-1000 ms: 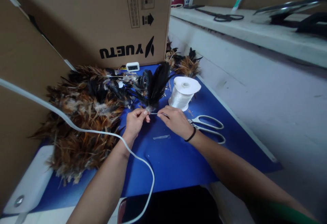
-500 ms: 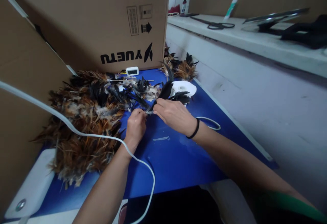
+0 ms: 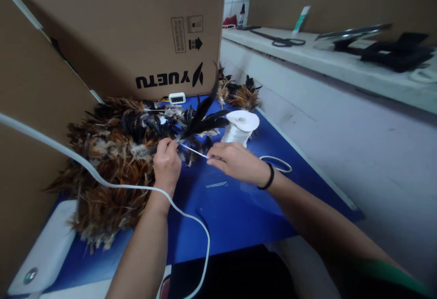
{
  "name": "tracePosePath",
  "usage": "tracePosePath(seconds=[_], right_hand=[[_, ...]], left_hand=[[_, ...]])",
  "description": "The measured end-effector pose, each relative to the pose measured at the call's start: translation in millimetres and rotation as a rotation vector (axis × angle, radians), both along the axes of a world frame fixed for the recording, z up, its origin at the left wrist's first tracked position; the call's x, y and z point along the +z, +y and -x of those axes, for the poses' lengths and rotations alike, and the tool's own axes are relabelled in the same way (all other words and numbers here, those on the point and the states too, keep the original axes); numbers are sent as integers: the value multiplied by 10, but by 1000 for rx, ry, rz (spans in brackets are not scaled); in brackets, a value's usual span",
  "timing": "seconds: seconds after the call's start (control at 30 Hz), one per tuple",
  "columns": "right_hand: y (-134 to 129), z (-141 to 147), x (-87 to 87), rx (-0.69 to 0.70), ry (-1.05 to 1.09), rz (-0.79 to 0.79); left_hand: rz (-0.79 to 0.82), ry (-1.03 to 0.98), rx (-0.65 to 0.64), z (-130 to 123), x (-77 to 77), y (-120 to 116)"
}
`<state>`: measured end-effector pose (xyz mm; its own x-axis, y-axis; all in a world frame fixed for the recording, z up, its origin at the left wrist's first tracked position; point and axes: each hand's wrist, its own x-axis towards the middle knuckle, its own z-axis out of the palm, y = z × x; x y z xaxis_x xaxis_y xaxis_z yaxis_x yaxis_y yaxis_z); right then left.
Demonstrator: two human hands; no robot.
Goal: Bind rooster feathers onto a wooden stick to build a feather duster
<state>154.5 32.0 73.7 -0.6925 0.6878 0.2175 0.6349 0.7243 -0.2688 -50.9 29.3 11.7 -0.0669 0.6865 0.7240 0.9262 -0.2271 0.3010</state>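
Note:
My left hand (image 3: 167, 160) is closed on the base of some black feathers (image 3: 201, 119), which fan up and to the right from its fingertips. A thin white ribbon (image 3: 194, 149) runs taut from there to my right hand (image 3: 235, 162), whose fingers pinch its other visible end. Just behind my right hand stands a white spool (image 3: 241, 128). To the left of my left hand lies a large heap of brown and black feathers (image 3: 112, 167).
A cardboard box (image 3: 112, 26) stands behind the blue table (image 3: 232, 221). A white cable (image 3: 133, 182) crosses over my left forearm. On the right ledge (image 3: 327, 58) lie scissors (image 3: 287, 42) and a glue stick (image 3: 301, 20). A small white display (image 3: 177, 98) sits near the box.
My hands have moved apart, with the ribbon now stretched between them. The black feathers have shifted left with my left hand, and my right hand has let go of them, uncovering the spool.

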Motion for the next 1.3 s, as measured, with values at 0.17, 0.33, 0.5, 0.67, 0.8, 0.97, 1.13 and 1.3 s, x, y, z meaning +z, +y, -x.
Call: tracePosePath(seconds=[0.17, 0.33, 0.5, 0.67, 0.8, 0.97, 1.13, 1.3], right_hand=[[-202, -469, -417, -186, -55, -110], [-228, -945, -771, -366, -123, -207], [-139, -1194, -897, -324, -59, -202], [-38, -1335, -877, -328, -39, -213], [-118, -1085, -737, -361, 15, -224], [-135, -259, -543, -87, 375, -161], [85, 429, -488, 9, 553, 166], [24, 440, -423, -77, 490, 266]], left_hand=[[-27, -128, -13, 60, -11, 32], [-61, -129, -35, 1, 23, 9], [-106, -86, -15, -37, 44, -13], [-101, -85, -20, -54, 50, -15], [-101, -108, -35, -73, 69, -24], [-166, -118, -90, -116, 104, -79], [-211, -135, -157, -145, 111, -116], [-158, -79, -104, -102, 83, -52]])
